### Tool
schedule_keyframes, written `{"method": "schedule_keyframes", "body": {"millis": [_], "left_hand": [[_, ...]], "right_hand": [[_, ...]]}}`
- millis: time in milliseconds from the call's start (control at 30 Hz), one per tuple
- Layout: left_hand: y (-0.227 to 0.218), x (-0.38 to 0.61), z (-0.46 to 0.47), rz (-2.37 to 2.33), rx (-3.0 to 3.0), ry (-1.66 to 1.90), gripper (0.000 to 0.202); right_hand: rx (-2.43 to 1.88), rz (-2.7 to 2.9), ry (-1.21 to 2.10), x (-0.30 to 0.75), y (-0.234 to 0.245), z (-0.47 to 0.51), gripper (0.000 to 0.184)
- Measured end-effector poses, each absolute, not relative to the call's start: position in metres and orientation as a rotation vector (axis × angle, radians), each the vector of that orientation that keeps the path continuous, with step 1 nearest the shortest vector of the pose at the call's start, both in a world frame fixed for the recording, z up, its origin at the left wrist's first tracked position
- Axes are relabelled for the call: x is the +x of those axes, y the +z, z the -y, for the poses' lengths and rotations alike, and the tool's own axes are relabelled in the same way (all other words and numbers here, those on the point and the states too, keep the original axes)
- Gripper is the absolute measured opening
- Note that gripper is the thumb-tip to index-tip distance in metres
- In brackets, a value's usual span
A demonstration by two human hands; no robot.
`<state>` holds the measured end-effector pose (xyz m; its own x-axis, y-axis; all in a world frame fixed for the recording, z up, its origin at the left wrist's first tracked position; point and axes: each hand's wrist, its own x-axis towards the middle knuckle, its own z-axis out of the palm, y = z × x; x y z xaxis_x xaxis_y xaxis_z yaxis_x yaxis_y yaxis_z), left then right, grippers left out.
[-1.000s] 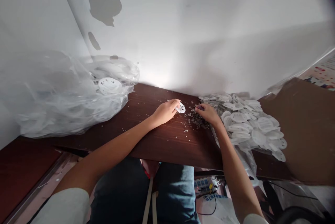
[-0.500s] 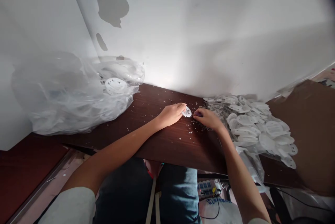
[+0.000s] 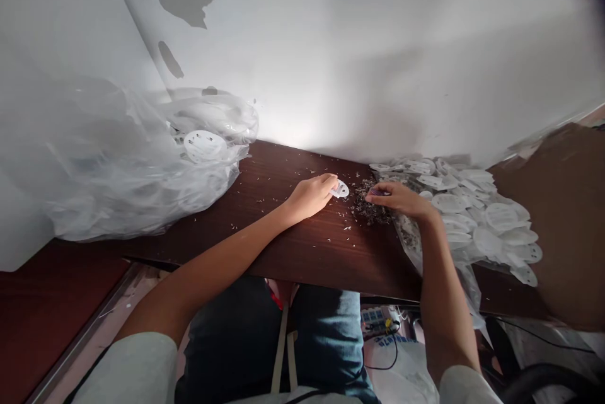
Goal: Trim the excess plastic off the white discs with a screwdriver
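Against a white wall with patches of bare grey, we sit at a dark wooden table [image 3: 293, 246] strewn with tiny scraps. Our left hand [image 3: 309, 196] pinches a small white plastic piece [image 3: 340, 190] just above the tabletop — our right hand [image 3: 399, 199] closes its fingertips over a heap of dark small parts [image 3: 368, 208]. White discs [image 3: 472, 215] pile to the right; a clear plastic bag [image 3: 127, 171] bulges to the left.

**Open lane on the surface, blocked at both ends**

Bare dark surface [image 3: 283, 246] left of the heap of small dark scraps [image 3: 371, 208], open as far as the bulging clear plastic bag [image 3: 118, 171]. Right of the scraps, blocked by a pile of white plastic discs [image 3: 472, 215]. Behind, closed off by the white wall [image 3: 354, 63].
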<state>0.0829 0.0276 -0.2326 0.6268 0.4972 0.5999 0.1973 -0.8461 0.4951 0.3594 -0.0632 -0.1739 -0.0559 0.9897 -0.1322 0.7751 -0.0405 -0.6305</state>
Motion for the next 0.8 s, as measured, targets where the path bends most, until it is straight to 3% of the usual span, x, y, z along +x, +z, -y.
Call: {"method": "schedule_keyframes", "body": {"millis": [133, 333, 467, 800], "left_hand": [[-0.233, 0.084, -0.028, -0.549, 2.465, 1.051, 0.025], [-0.234, 0.086, -0.03, -0.612, 2.552, 1.018, 0.027], [-0.234, 0.086, -0.03, -0.59, 2.544, 1.019, 0.024], [-0.237, 0.085, -0.032, -0.553, 2.775, 1.042, 0.022]], "right_hand": [[-1.84, 1.998, 0.972, 0.37, -0.17, 0.069, 0.043], [-1.926, 1.996, 0.698, 0.36, -0.187, 0.06, 0.025], [-1.941, 1.983, 0.586, 0.359, -0.184, 0.061, 0.022], [-1.864, 2.151, 0.794, 0.351, -0.178, 0.064, 0.02]]}}
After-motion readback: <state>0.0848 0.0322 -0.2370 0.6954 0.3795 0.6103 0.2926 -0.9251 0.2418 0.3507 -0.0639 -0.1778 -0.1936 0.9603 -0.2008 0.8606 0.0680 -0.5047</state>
